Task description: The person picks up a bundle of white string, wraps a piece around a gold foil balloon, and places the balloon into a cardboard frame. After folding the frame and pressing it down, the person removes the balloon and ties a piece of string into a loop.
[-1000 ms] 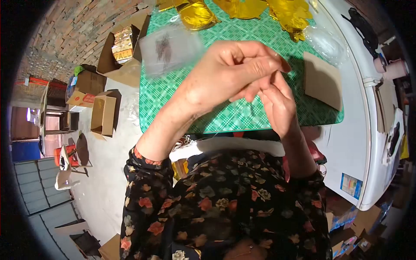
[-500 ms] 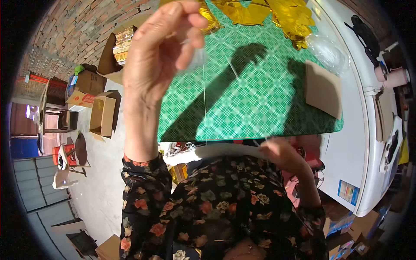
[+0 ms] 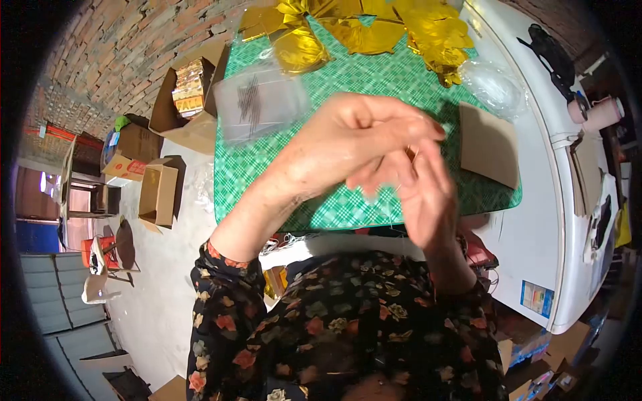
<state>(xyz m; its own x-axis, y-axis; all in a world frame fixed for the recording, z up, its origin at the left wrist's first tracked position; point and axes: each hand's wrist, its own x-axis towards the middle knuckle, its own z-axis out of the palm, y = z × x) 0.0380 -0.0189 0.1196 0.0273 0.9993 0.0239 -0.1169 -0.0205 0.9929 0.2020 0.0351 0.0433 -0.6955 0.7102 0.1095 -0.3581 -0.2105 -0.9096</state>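
My left hand [image 3: 354, 134] reaches across above the table's near part, its thumb and fingers pinched together. Just below and right of it, my right hand [image 3: 431, 197] is raised with its fingertips meeting the left ones. A thin pale thread [image 3: 392, 210] hangs below the hands; where it passes between the fingers is too fine to see clearly. Under them lies a green checked tablecloth [image 3: 254, 175]. Left of my hands, a clear plastic bag [image 3: 277, 100] with dark thin strips or print rests on the cloth.
Gold foil pieces [image 3: 371, 33] lie along the far edge. A brown cardboard sheet [image 3: 489, 144] and a clear plastic bundle [image 3: 495, 87] are at the right, beside a white fridge [image 3: 542, 234]. Open cardboard boxes [image 3: 158, 194] stand on the floor at left. White strings [image 3: 284, 242] hang at the near edge.
My left hand has come down and right from high on the left, uncovering the plastic bag. My right hand has risen from the table's near edge to meet it.
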